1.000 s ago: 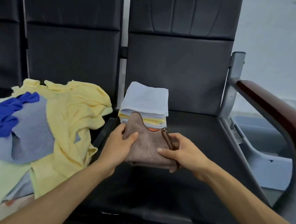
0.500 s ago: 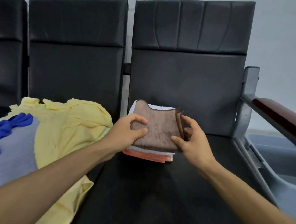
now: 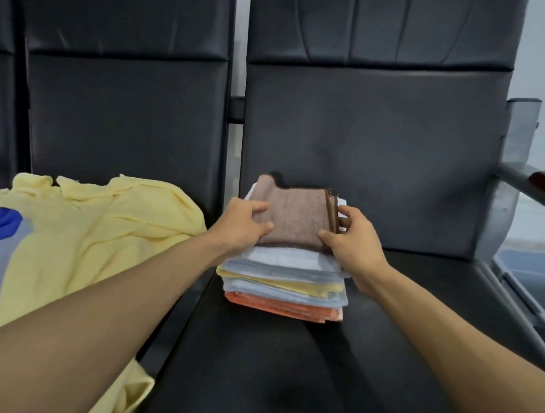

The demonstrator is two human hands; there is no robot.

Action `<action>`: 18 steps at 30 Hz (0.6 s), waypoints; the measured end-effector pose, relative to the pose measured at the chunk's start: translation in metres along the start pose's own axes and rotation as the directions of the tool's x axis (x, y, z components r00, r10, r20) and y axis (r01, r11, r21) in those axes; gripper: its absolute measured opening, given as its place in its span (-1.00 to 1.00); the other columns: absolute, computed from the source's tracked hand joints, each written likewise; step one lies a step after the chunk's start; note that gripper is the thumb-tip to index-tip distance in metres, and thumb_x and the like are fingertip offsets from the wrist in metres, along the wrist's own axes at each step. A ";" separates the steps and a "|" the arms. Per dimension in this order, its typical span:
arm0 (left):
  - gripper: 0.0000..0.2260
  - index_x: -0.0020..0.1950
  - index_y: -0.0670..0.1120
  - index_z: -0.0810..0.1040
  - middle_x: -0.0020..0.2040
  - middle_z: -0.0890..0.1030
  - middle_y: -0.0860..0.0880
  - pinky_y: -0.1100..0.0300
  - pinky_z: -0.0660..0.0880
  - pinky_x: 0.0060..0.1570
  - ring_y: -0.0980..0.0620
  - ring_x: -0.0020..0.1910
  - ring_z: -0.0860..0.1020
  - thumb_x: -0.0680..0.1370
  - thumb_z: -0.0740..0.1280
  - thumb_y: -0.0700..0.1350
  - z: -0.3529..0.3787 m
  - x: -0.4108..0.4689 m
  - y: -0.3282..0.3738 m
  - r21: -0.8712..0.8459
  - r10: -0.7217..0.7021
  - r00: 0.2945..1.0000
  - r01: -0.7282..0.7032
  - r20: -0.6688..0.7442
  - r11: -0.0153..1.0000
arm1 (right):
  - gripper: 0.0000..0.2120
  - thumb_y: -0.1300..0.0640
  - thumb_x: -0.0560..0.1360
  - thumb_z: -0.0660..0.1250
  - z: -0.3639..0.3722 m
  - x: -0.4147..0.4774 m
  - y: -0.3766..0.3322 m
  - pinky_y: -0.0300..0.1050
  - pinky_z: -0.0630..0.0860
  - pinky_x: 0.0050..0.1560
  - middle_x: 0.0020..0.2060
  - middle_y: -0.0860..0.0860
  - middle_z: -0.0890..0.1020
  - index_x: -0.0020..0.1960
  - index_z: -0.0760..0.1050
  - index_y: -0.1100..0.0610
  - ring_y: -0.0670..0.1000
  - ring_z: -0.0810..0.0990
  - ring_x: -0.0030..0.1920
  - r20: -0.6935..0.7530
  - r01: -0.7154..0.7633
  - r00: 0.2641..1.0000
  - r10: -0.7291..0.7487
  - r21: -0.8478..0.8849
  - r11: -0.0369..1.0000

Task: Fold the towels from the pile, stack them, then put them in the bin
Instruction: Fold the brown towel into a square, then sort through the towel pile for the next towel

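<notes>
— How is the grip applied?
— The folded brown towel (image 3: 297, 215) is pinched at its sides by the left hand (image 3: 242, 226) and the right hand (image 3: 351, 245), thumbs on top. It is being placed on the stack (image 3: 283, 281) on the seat (image 3: 315, 362).
— What is called for next?
— Release is judged due, then a towel taken from the pile (image 3: 93, 231). The bin (image 3: 538, 284) is seen at the right.

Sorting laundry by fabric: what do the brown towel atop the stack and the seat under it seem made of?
Brown towel: probably microfibre or terry cloth, matte, fuzzy nap, darker stitched edge. Seat: probably leather or vinyl, smooth black with dull sheen.
</notes>
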State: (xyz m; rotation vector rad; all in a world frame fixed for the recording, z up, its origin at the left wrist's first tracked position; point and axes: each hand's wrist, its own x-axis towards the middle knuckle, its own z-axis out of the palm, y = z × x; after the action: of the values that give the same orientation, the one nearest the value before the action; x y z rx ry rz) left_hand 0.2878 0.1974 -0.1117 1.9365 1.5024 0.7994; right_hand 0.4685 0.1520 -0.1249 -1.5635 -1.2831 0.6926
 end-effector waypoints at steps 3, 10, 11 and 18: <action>-0.54 0.45 -0.06 0.39 0.42 0.34 -0.11 0.03 0.31 0.42 -0.06 0.36 0.40 0.55 0.38 -0.11 -0.005 -0.002 -0.003 0.003 0.033 0.997 -0.033 -0.066 0.999 | -0.45 0.24 0.53 0.36 -0.004 -0.007 -0.007 -0.20 0.54 0.01 0.21 -0.02 0.53 0.46 0.28 0.10 -0.03 0.56 0.12 -0.022 0.024 0.999 -0.024 -0.030 0.999; -0.62 0.39 -0.09 0.46 0.38 0.46 -0.04 0.16 0.39 0.29 -0.02 0.37 0.41 0.57 0.28 -0.28 -0.030 -0.058 0.001 0.006 0.027 0.987 -0.026 -0.158 1.000 | -0.58 0.28 0.50 0.30 -0.007 -0.043 -0.037 -0.15 0.48 -0.14 0.04 -0.04 0.45 0.32 0.34 0.10 -0.02 0.50 -0.03 0.016 0.079 0.997 -0.077 -0.207 0.975; -0.63 0.38 -0.07 0.48 0.33 0.50 -0.03 0.20 0.40 0.22 0.00 0.34 0.42 0.57 0.27 -0.27 -0.037 -0.070 0.002 -0.024 0.008 0.989 -0.012 -0.151 1.000 | -0.59 0.29 0.47 0.29 -0.006 -0.048 -0.042 -0.10 0.51 -0.08 0.08 -0.01 0.47 0.28 0.35 0.08 0.02 0.51 0.02 0.013 0.114 0.993 -0.114 -0.247 0.962; -0.75 0.05 0.05 0.63 0.09 0.59 0.06 0.26 0.44 0.06 0.17 0.08 0.51 0.58 0.25 -0.25 -0.102 -0.171 -0.015 -0.214 -0.146 0.978 0.112 -0.150 0.970 | -0.53 0.27 0.55 0.27 0.027 -0.117 -0.088 -0.23 0.36 0.24 0.35 0.04 0.45 0.44 0.33 0.13 0.03 0.41 0.33 0.181 0.288 0.952 -0.248 -0.247 0.925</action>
State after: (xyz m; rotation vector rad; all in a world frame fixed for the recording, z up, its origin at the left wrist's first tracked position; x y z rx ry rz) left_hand 0.1693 0.0411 -0.0748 1.6384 1.5570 1.0328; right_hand 0.3760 0.0479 -0.0709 -1.5297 -1.7247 0.4770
